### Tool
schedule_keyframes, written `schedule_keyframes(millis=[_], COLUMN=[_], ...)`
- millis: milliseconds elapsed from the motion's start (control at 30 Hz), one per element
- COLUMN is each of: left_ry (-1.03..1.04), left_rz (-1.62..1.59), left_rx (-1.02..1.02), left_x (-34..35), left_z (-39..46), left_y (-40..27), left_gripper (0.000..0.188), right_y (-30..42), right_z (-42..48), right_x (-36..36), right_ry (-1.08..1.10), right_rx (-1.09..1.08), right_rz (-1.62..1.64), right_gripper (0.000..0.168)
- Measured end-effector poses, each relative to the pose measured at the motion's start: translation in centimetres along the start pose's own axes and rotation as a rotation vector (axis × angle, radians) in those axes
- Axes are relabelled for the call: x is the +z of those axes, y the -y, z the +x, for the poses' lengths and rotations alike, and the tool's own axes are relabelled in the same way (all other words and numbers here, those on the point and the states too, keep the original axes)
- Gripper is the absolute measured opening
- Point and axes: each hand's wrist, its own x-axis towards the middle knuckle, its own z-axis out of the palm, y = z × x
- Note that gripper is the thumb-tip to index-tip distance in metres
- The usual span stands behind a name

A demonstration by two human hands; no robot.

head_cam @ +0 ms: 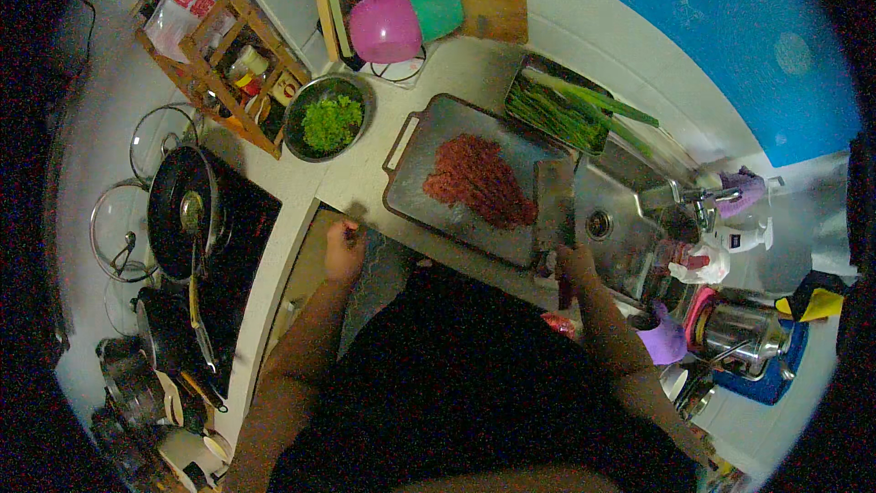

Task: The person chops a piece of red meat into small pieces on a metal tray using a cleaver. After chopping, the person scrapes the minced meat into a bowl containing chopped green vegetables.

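My right hand (575, 266) is closed around the handle of a cleaver (554, 202), whose broad blade lies over the right end of a grey cutting board (417, 195). Minced red meat (475, 181) is spread on the middle of the board, its lower right edge close to the blade. My left hand (344, 250) is curled near the counter's front edge, left of the board and apart from it. Whether it holds something small is not clear. Behind the board's right part, a metal tray (510, 92) holds green onions (561, 106).
A bowl (291, 140) of chopped greens (332, 123) stands left behind the board, beside a wooden spice rack (226, 58). The steel sink (616, 253) with its faucet (698, 198) lies right. A frying pan (164, 219) with a ladle sits on the left stove.
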Motion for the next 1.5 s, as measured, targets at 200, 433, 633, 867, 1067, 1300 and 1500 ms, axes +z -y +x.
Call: schedule_keyframes(millis=[200, 433, 633, 867, 1067, 1300, 1500], left_ry=[0.112, 0.121, 0.174, 0.126, 0.143, 0.024, 0.092], left_rz=[-0.085, -0.26, -0.189, -0.305, -0.149, -0.177, -0.001], left_rx=[0.035, 0.033, 0.044, -0.003, 0.027, 0.127, 0.115], left_x=[-1.5, -1.5, -2.0, -2.4, -2.5, -2.3, -2.7], left_z=[0.9, 2.2, 3.0, 2.1, 1.9, 0.6, 0.5], left_y=[-3.9, -2.9, -0.9, -0.9, -0.2, -4.7, -3.5], left_gripper=[0.024, 0.028, 0.03, 0.029, 0.032, 0.032, 0.032], right_y=[10.8, 16.0, 18.3, 18.8, 17.4, 18.1, 18.4], right_z=[-5.8, -4.3, -2.0, -7.2, -6.8, -6.7, -6.9], right_x=[7.0, 12.5, 12.6, 12.8, 11.9, 11.2, 9.8], right_ry=[0.07, -0.071, 0.026, 0.083, 0.059, 0.159, 0.106], right_rx=[-0.201, -0.484, -0.563, -0.376, -0.518, -0.512, -0.415], right_rz=[-0.467, -0.829, -0.915, -0.962, -0.944, -0.982, -1.042], right_gripper=[0.035, 0.039, 0.035, 0.028, 0.028, 0.03, 0.031])
